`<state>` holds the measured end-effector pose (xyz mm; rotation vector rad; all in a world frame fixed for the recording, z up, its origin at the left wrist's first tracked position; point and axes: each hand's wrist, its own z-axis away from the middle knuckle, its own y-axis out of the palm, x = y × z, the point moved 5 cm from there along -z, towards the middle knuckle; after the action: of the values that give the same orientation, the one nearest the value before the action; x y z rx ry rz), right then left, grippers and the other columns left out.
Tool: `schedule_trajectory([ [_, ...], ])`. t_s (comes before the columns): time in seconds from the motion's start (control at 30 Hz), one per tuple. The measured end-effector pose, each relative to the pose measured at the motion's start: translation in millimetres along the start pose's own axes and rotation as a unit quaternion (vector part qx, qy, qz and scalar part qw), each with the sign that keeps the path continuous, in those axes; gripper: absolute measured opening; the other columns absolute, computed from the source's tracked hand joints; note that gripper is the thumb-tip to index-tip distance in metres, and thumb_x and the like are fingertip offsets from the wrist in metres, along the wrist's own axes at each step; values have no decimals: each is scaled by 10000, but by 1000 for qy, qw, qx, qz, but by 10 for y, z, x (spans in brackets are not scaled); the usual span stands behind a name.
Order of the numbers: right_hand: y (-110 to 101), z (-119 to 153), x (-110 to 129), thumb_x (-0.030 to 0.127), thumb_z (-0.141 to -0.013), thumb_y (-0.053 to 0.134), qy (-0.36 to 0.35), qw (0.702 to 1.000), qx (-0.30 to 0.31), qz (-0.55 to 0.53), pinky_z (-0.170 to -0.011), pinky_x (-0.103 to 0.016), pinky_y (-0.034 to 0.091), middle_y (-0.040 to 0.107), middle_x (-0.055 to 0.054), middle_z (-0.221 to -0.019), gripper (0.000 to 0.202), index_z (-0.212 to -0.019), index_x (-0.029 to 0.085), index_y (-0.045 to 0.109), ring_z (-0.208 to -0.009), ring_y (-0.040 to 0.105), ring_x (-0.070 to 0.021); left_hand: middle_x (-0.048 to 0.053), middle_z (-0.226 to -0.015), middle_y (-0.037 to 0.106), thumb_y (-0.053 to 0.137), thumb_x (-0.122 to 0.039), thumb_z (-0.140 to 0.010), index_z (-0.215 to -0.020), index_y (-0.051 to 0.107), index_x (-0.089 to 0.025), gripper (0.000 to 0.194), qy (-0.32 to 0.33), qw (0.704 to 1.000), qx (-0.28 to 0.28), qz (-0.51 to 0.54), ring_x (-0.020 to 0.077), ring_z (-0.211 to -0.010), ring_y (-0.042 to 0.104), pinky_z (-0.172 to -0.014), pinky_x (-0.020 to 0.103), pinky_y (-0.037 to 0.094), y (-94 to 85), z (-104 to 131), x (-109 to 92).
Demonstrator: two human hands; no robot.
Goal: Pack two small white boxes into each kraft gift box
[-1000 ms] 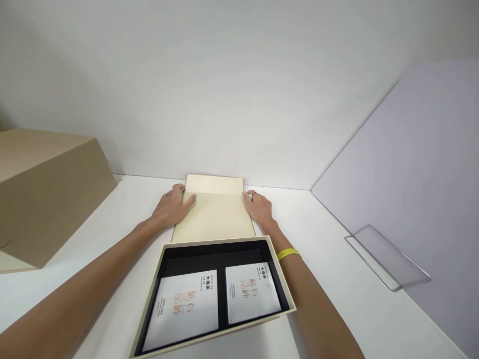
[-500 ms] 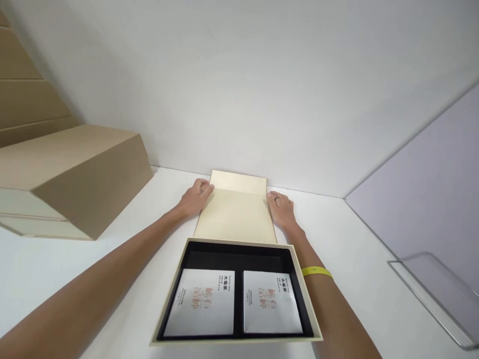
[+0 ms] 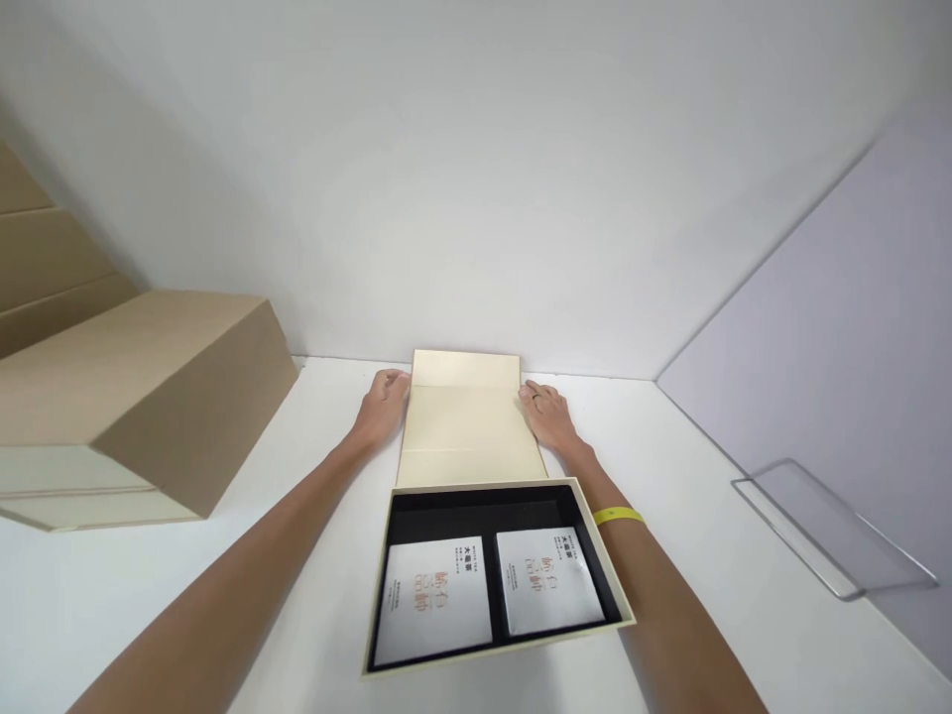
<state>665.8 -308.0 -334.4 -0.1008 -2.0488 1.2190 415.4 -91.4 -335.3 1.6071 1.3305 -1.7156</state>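
Observation:
A cream box point(image 3: 378, 595) with a black lining stands opened on the white table, its lid point(image 3: 468, 421) laid out flat towards the wall. Two silver-white packets, the left packet point(image 3: 446, 635) and the right packet point(image 3: 565, 605), lie side by side inside. My left hand point(image 3: 383, 402) is at the lid's left edge near the far end, its fingers curled around that edge. My right hand point(image 3: 546, 409), with a dark ring, holds the lid's right edge with closed fingers.
A large tan box point(image 3: 193, 397) stands at the left, with more tan boxes point(image 3: 52, 248) behind it. A metal wire frame point(image 3: 795, 540) is at the right, beside a pale panel point(image 3: 840, 327). A white wall rises behind the lid.
The opened box has turned slightly, its right side now farther from me. The view has shifted a little. Both hands remain at the lid's edges.

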Motion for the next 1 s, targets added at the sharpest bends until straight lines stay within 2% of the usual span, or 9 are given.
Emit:
schedule_trajectory([
  [0.3, -69, -47, -123, 501, -996, 587, 16, 992, -12, -121, -1094, -524, 462, 638, -86, -1331, 362, -1198, 210, 666, -1238, 597, -256, 110, -1306, 646, 627, -379, -1018, -1279, 633, -180, 328, 15, 996, -22, 81, 245, -1114, 663, -955, 465, 577, 12, -64, 36],
  [0.43, -71, -53, -192, 534, -998, 570, 30, 981, -7, -194, -1056, -498, 493, 662, -83, -1277, 385, -1175, 207, 671, -1168, 631, -239, 110, -1301, 648, 634, -378, -1014, -1280, 631, -170, 337, 35, 991, -15, 126, 249, -1113, 666, -950, 468, 579, 44, -84, -9],
  [0.57, -82, -42, -158, 548, -996, 567, 17, 961, -15, -277, -1068, -510, 483, 653, -92, -1304, 413, -1206, 205, 661, -1201, 619, -243, 109, -1269, 665, 615, -402, -1020, -1294, 625, -178, 355, 41, 991, 0, 130, 244, -1089, 673, -957, 471, 569, 25, -70, -41],
  [0.7, -91, -47, -127, 564, -1004, 543, 12, 938, -16, -346, -990, -471, 535, 672, -88, -1239, 440, -1236, 204, 641, -1079, 661, -214, 73, -1130, 738, 634, -432, -961, -1438, 589, -255, 511, 37, 994, 36, 92, 261, -1093, 676, -1054, 457, 485, 7, -20, -56],
  [0.77, -98, -50, -141, 584, -1005, 528, 17, 930, -14, -367, -944, -448, 553, 683, -81, -1188, 464, -1246, 202, 634, -1000, 673, -197, 58, -1140, 749, 663, -425, -911, -1480, 570, -268, 598, 44, 995, 52, 79, 267, -1139, 665, -1088, 428, 445, 11, 4, -81],
  [1.0, -123, -58, -183, 630, -1005, 488, 30, 920, -6, -391, -838, -400, 568, 689, -54, -1050, 519, -1246, 189, 616, -853, 664, -168, 101, -1192, 744, 686, -435, -829, -1518, 530, -174, 753, 50, 995, 45, 71, 284, -1189, 645, -1116, 408, 412, 9, 32, -148],
])
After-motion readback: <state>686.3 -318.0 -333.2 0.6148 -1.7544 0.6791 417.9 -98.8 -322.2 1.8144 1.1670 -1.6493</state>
